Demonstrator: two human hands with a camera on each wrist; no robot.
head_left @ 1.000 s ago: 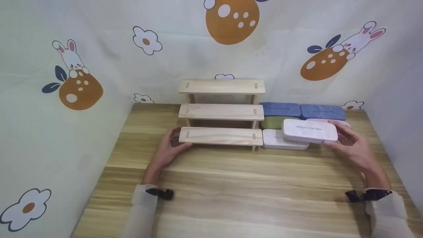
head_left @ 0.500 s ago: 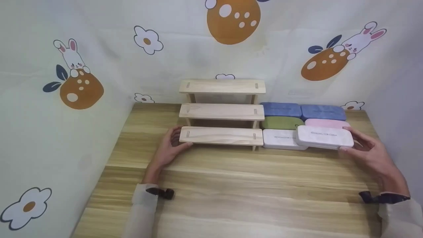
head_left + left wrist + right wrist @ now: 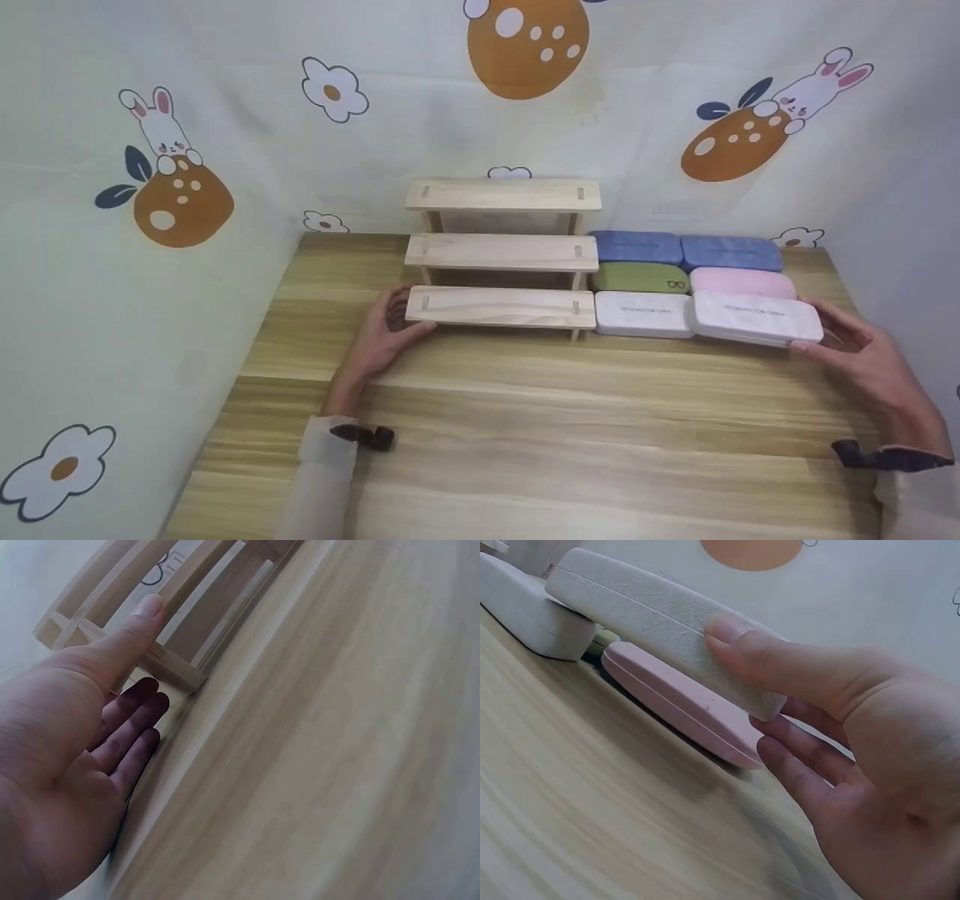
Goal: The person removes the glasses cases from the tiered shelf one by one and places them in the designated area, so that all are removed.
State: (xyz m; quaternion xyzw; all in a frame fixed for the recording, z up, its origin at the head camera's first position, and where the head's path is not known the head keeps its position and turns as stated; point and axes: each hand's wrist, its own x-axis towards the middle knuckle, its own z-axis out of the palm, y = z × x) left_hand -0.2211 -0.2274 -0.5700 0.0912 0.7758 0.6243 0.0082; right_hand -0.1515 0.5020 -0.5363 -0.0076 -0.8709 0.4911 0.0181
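Observation:
In the head view, my right hand point(image 3: 862, 352) grips the right end of a white glasses case point(image 3: 757, 316), thumb in front. The right wrist view shows this case point(image 3: 652, 615) raised off the table and tilted above a pink glasses case point(image 3: 679, 701). To its left lies a second white glasses case point(image 3: 643, 313). My left hand point(image 3: 382, 334) holds the left end of the lowest step of a three-tier wooden display rack point(image 3: 501, 307). Its thumb lies along the step, as the left wrist view shows; the index finger is mostly hidden behind the wood.
Two blue glasses cases point(image 3: 731, 253) lie at the back right, by the patterned wall cloth point(image 3: 420, 127). A green case point(image 3: 637, 277) sits in front of them, close to the rack's right side. Wood-grain tabletop point(image 3: 570, 420) stretches out in front.
My right hand has carried the white glasses case rightward and slightly down, off the other white case and over to its right side. The left hand has stayed on the rack.

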